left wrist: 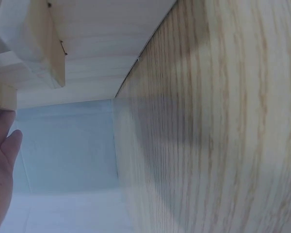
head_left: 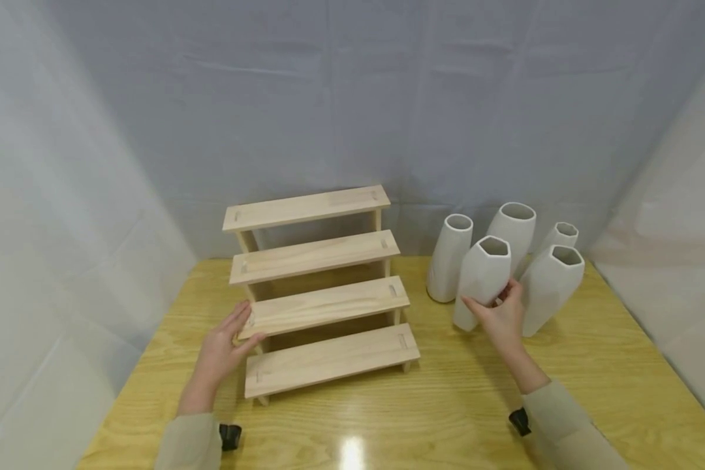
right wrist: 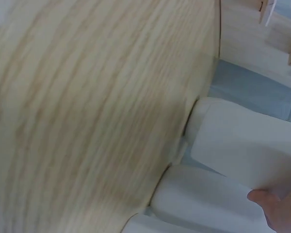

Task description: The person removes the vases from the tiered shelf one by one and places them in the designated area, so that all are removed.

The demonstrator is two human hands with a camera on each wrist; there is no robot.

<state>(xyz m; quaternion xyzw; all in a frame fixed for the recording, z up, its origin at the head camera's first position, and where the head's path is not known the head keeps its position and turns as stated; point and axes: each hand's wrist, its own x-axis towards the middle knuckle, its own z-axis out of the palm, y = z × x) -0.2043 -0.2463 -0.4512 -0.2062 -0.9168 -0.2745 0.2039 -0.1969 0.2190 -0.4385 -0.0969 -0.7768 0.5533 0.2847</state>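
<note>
A pale wooden four-tier display stand (head_left: 329, 307) stands left of centre on the table. My left hand (head_left: 220, 346) grips the left end of its second tier from the front, with the thumb by the front edge. In the left wrist view, part of that hand (left wrist: 0, 160) touches a board's end. My right hand (head_left: 502, 320) holds a white faceted vase (head_left: 484, 274) around its lower body, thumb on the left side. The right wrist view shows this vase (right wrist: 247, 145) with its base seemingly just off the tabletop; some fingers are hidden.
Several other white vases stand close by: a round one (head_left: 449, 258) to the left, a wide one (head_left: 514, 228) behind, a small-mouthed one (head_left: 558, 235) and a faceted one (head_left: 549, 287) to the right. The wooden table (head_left: 446, 418) meets grey cloth (head_left: 352, 117) behind.
</note>
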